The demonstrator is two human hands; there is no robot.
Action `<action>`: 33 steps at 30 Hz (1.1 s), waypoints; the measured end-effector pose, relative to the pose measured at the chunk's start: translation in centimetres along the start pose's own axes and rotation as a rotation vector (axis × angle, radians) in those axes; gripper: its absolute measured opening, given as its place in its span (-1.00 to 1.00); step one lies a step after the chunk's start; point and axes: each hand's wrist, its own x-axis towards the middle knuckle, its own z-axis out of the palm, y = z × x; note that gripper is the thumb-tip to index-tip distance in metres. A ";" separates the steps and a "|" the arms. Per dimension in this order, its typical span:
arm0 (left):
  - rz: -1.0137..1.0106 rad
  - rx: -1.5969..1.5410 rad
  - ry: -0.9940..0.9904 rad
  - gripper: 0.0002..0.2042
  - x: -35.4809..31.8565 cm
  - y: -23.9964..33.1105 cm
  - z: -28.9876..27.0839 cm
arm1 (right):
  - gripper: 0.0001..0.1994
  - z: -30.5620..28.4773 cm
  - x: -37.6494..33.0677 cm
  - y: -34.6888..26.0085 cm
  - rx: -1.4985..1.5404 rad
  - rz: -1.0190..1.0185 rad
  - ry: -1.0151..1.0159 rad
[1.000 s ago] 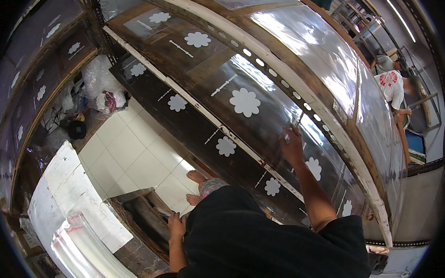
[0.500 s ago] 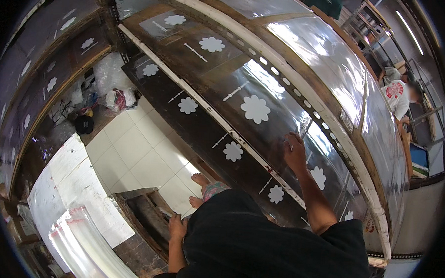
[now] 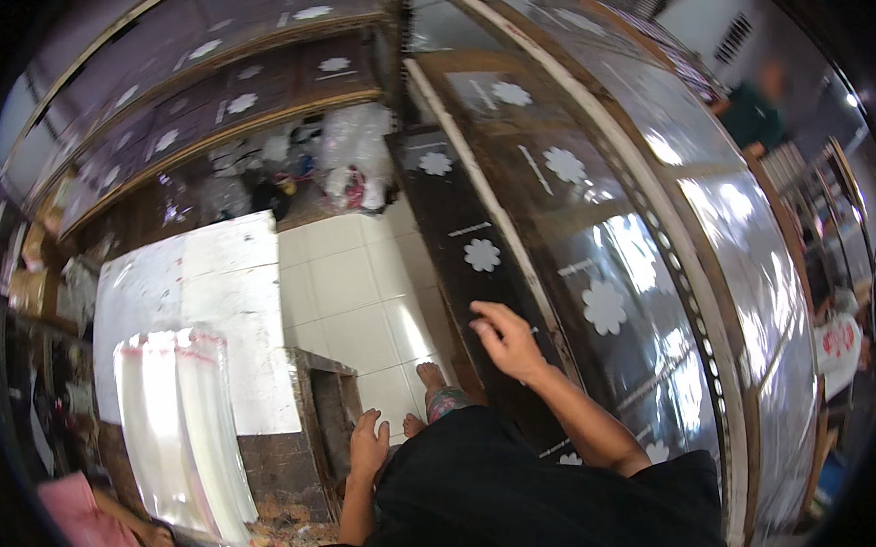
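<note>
My right hand [image 3: 505, 343], fingers spread and holding nothing, hovers over the long dark lower board [image 3: 424, 197]. I cannot tell whether it touches the board. White flower-shaped pieces, such as this scalloped flower [image 3: 481, 255], lie along that board, with thin white sticks beside them. Part of the board under my hand is hidden. On the higher dark board beyond, a larger white flower [image 3: 605, 307] rests on a glossy clear sheet. My left hand [image 3: 369, 448] hangs empty with its fingers apart, beside a wooden box-like frame [image 3: 308, 385] at the table's edge.
A white-topped table [image 3: 213, 273] carries a stack of clear plastic sleeves [image 3: 173, 418]. Bagged items [image 3: 355, 157] sit under the far shelf [image 3: 298, 111]. Metal uprights and a pale rail [image 3: 657, 176] border the boards. A pink sleeve [image 3: 85, 512] shows at lower left; other people are at right.
My view has turned left. My right hand has come from the higher board to the lower one, its fingers now spread. My left hand has come off the wooden frame's edge.
</note>
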 end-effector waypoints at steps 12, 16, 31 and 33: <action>-0.243 -0.156 0.617 -0.73 -1.9 5.3 -4.0 | -0.65 16.1 6.2 3.4 0.097 0.017 -1.095; -0.387 -0.118 0.917 -0.73 -2.1 7.9 -4.7 | -0.65 21.8 5.9 16.8 0.244 0.290 -1.327; -0.931 0.510 1.169 -0.44 -7.6 6.6 -1.8 | -0.68 29.3 16.1 17.7 0.096 0.376 -1.462; -0.910 0.483 1.168 -0.43 -8.0 6.6 -1.8 | -0.69 28.9 16.0 17.4 0.074 0.382 -1.460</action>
